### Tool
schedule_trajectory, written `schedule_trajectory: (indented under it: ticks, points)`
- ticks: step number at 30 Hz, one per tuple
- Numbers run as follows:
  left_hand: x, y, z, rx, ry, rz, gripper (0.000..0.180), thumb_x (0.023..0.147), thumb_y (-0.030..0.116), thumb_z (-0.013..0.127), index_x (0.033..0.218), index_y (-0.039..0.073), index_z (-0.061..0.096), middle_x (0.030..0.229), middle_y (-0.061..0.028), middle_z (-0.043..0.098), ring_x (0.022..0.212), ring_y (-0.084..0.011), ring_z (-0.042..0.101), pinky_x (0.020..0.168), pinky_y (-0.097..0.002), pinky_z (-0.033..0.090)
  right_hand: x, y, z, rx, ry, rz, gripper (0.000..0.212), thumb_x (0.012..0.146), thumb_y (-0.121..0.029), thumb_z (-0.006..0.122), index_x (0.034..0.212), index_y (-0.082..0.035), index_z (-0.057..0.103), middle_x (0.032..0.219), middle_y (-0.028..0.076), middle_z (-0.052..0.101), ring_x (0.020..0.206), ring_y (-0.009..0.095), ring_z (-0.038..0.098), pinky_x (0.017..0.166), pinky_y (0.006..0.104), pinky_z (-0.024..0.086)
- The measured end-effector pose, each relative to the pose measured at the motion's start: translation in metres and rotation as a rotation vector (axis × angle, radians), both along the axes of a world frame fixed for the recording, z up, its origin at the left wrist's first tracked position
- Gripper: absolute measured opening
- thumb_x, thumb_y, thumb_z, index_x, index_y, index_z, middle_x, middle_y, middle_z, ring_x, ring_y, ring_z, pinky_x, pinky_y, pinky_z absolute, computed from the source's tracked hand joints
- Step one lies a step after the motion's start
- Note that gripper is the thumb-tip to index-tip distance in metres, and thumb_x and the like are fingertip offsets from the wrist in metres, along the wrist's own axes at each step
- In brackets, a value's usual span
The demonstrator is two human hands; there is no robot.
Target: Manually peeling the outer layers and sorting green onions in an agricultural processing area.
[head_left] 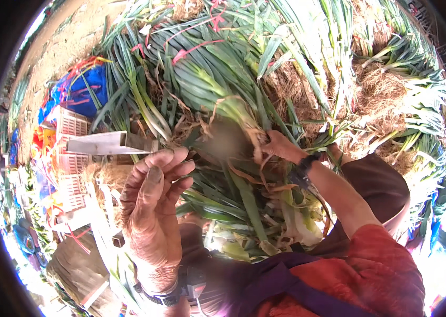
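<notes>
My left hand [152,222] is raised close to the camera, palm turned inward. Its fingers are bent with gaps between them and the thumb, and nothing shows in them. Farther right, my right hand [282,147] is closed around brown, withered leaves at the lower end of a leek [236,111]. That leek lies against a large bundle of green leeks [191,74] whose tops point away from me. A blurred dark spot hides part of the view left of my right hand. Below both hands, loose green leaves and pale stalks [291,222] lie between my legs.
Pink string [194,50] ties the bundles. More leeks with tangled brown roots [381,95] are heaped on the right. At left stand a pale plastic crate [72,174], a blue bag [83,87] and a light metal bar [109,143] jutting toward my left hand.
</notes>
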State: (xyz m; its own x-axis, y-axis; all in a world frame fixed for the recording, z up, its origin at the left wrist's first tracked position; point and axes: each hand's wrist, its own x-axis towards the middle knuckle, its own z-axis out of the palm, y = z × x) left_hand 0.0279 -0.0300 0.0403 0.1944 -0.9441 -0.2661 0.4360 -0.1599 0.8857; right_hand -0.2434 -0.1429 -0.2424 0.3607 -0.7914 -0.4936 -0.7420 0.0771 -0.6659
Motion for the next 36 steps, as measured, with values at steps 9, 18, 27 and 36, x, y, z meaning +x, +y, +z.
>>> schedule_trajectory:
  ticks: [9,18,27,36]
  points:
    - [-0.023,-0.010,-0.033,0.031,-0.034,-0.127,0.023,0.091,0.018,0.056,0.106,0.001,0.061,0.102,-0.0122,0.066,0.091,-0.0184,0.064,0.082,-0.0298,0.049,-0.035,0.032,0.006,0.039,-0.229,-0.155,0.039,0.081,-0.022,0.068,0.106,0.005,0.054,0.089,0.010,0.061,0.081,0.019,0.057,0.070,0.0352,0.047]
    - [-0.052,-0.003,-0.104,0.147,-0.194,-0.325,0.031,0.088,0.022,0.060,0.110,0.001,0.060,0.102,-0.0096,0.066,0.091,-0.0165,0.062,0.081,-0.0299,0.049,-0.074,0.148,0.195,-0.153,-0.241,-0.158,0.028,0.081,-0.014,0.064,0.101,0.004,0.056,0.075,0.007,0.058,0.066,0.012,0.053,0.060,0.0297,0.045]
    - [-0.110,0.035,-0.046,-0.191,0.294,-0.587,0.073,0.090,0.063,0.038,0.134,0.005,0.035,0.128,-0.0180,0.047,0.118,-0.0309,0.048,0.098,-0.0492,0.040,-0.142,0.298,0.344,-0.535,-0.143,-0.065,0.032,0.078,-0.003,0.066,0.107,0.007,0.056,0.077,0.009,0.065,0.065,0.014,0.065,0.053,0.0257,0.049]
    - [-0.104,0.015,-0.018,-0.284,0.589,-0.128,0.037,0.090,0.024,0.061,0.121,0.005,0.053,0.116,-0.0060,0.059,0.106,-0.0191,0.056,0.095,-0.0378,0.046,-0.098,0.279,0.197,-0.705,-0.217,0.105,0.048,0.082,-0.024,0.067,0.118,0.002,0.050,0.091,0.019,0.061,0.084,0.033,0.063,0.071,0.0403,0.050]
